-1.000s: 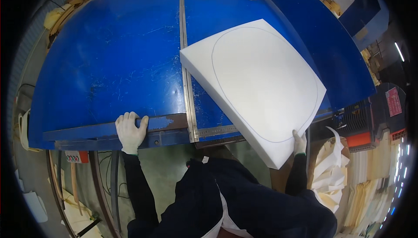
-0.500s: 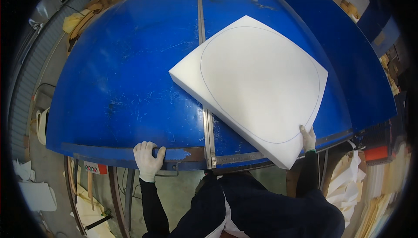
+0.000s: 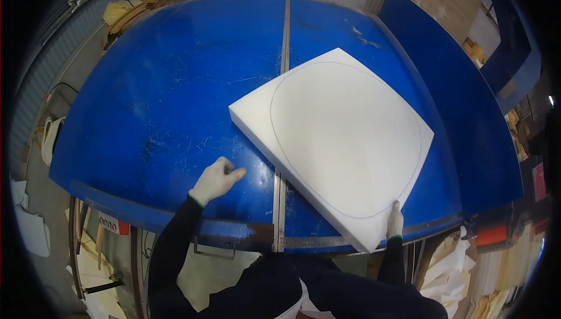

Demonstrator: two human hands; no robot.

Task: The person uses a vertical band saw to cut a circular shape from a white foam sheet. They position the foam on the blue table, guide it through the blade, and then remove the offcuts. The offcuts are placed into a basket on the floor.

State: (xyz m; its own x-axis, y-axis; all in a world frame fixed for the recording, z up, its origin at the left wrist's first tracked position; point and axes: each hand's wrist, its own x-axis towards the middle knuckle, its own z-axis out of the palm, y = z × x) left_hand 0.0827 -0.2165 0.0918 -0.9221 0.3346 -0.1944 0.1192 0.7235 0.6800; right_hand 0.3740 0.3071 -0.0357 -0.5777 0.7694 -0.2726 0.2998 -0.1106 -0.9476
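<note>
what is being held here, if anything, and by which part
The right hand holds the white block by its right side, near the closest corner. The left hand holds nothing.

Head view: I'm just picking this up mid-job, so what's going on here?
A person in pale gloves has the right hand on the near right side of a thick white block, thumb on top. The block lies askew on a blue table, across its metal strip, with a rounded line drawn on its top. The left hand is left of the block, apart from it and holding nothing.
</note>
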